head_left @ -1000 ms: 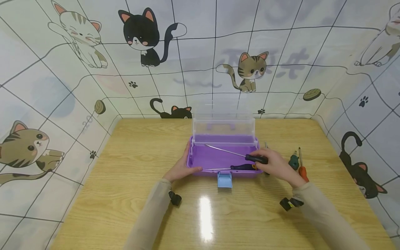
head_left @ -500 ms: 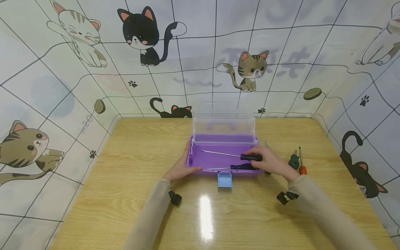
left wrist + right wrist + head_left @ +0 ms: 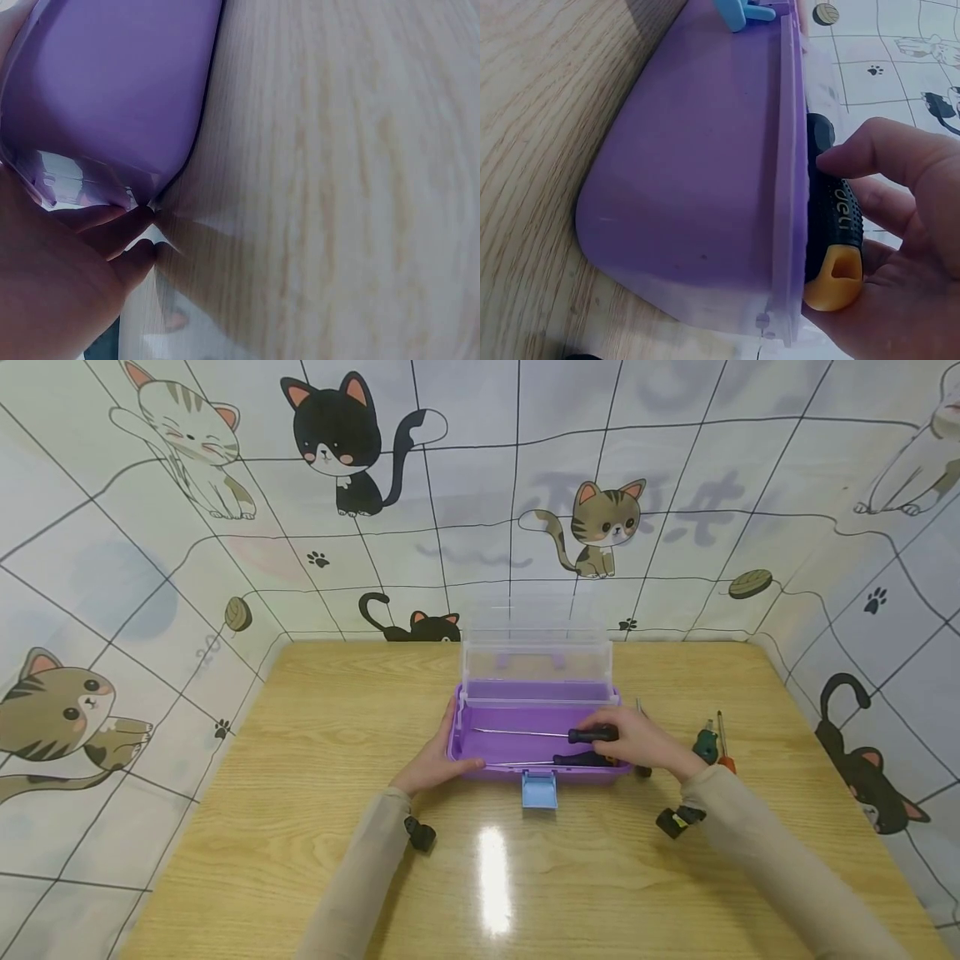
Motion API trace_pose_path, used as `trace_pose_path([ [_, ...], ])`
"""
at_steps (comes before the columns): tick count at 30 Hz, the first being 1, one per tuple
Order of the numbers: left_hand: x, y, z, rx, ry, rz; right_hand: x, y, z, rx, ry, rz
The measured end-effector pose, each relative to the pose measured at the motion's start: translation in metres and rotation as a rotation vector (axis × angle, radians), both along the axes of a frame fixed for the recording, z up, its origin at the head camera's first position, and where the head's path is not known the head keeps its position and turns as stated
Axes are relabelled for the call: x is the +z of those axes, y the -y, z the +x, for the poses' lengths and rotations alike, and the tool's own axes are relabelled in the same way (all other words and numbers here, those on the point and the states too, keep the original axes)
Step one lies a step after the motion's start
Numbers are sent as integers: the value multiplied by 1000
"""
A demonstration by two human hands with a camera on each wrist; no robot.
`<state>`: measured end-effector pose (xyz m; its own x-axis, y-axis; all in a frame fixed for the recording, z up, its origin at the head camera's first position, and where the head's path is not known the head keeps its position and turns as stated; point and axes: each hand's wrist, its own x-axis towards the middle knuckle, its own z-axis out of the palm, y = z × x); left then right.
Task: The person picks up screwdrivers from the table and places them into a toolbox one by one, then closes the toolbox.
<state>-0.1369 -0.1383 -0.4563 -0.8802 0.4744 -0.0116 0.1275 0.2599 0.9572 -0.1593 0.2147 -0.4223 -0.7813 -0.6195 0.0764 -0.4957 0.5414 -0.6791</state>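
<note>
A purple toolbox [image 3: 517,750] stands on the table, its clear lid [image 3: 536,664] raised at the back. My left hand [image 3: 433,764] grips its left end, thumb along the front rim and fingers around the side. My right hand [image 3: 637,739] holds a screwdriver [image 3: 588,735] by its black handle, the thin shaft pointing left over the box's inside. Along the front wall inside lies a second screwdriver [image 3: 581,761] with a black handle. In the right wrist view, this second handle [image 3: 829,217] shows its yellow end above the rim, with the right-hand fingers behind it.
Right of the box lie a green-handled screwdriver [image 3: 705,745] and an orange-handled one [image 3: 726,763]. Another dark-handled tool [image 3: 642,772] is partly hidden by the right hand. A blue latch [image 3: 540,792] hangs open at the box's front. A cat-print wall [image 3: 480,552] stands behind the table.
My right hand has moved left and slightly forward with the screwdriver, whose slanted shaft has come nearly level with the box's long side. The left hand stays in place.
</note>
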Motion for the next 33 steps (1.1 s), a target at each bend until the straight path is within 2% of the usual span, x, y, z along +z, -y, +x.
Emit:
trace_pose_path([
  [7,-1,0,-1,-16,-30,10,-2,9,-6,48,-24,46],
  [17,0,2,-1,-17,-8,0,-10,16,-13,91,64,73],
  [25,-32,4,-11,30,-14,-1,-11,20,-22,131,97,80],
  [33,-36,5,-11,52,4,-25,-9,24,-24,140,154,62],
])
